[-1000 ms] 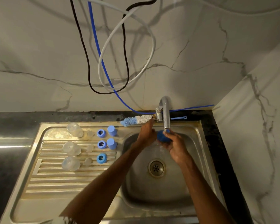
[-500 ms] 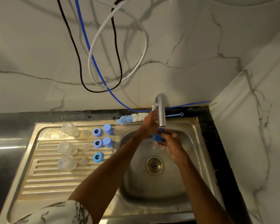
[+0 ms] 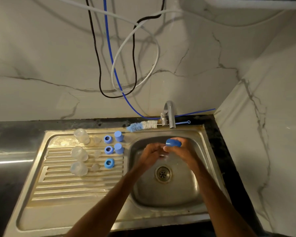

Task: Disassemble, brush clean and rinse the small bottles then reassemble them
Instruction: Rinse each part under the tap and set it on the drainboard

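The right grip (image 3: 183, 150) is closed round a blue cap (image 3: 173, 142), thumb and fingers curled over it, with the cap's rounded end poking out to the left. The left grip (image 3: 151, 153) meets it fingertip to fingertip just below the cap, fingers bent. Whether it holds anything cannot be told. Half a second ago the left one was up at the tap (image 3: 170, 115) and the cap sat right under the spout. Now both have come down and forward, clear of the spout, over the basin (image 3: 178, 194) above the drain (image 3: 162, 173).

The parts on the drainboard lie as they did: three clear bottles (image 3: 79, 153) on their sides at the left, small clear teats (image 3: 97, 153) beside them, then three blue rings (image 3: 108, 149) in a column, and two more blue caps (image 3: 118, 148) upright just right of the upper two rings. The bottle brush (image 3: 142, 126) lies along the back rim beside the tap's base, on the dark counter (image 3: 15, 134).
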A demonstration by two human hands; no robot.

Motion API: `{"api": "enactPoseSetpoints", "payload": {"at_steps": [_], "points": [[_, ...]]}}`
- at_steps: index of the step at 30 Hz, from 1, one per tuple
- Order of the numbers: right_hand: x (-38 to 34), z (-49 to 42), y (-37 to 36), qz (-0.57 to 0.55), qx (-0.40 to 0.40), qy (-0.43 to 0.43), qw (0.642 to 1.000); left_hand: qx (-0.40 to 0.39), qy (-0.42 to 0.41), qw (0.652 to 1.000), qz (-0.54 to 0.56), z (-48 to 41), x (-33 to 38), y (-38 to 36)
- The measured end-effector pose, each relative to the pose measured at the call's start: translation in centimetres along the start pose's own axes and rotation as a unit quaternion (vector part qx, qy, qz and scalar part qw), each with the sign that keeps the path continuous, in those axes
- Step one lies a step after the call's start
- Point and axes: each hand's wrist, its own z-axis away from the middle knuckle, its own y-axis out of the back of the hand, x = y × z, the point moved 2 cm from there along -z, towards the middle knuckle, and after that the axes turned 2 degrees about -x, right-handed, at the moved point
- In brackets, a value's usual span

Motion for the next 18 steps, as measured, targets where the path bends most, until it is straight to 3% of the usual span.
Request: {"api": "enactPoseSetpoints", "payload": {"at_steps": [9,14,16,18], "points": [[-4.8,5.0,-1.4,0.135,0.077,0.141,0.978,0.043,-0.028,0.998,0.024,3.7,2.2,2.1],[-5.8,6.6,-4.0,0.138,0.241,0.254,0.926,0.096,-0.058,0.992,-0.059,5.7,2.0,4.4],[-2.7,5.4,-6.2,0.142,0.177,0.197,0.954,0.123,-0.061,0.984,-0.111,6.5,1.0,5.7],[0.7,4.5,-8.7,0.159,0.081,0.056,0.982,0.157,-0.043,0.972,-0.168,7.4,-0.2,7.0]]}}
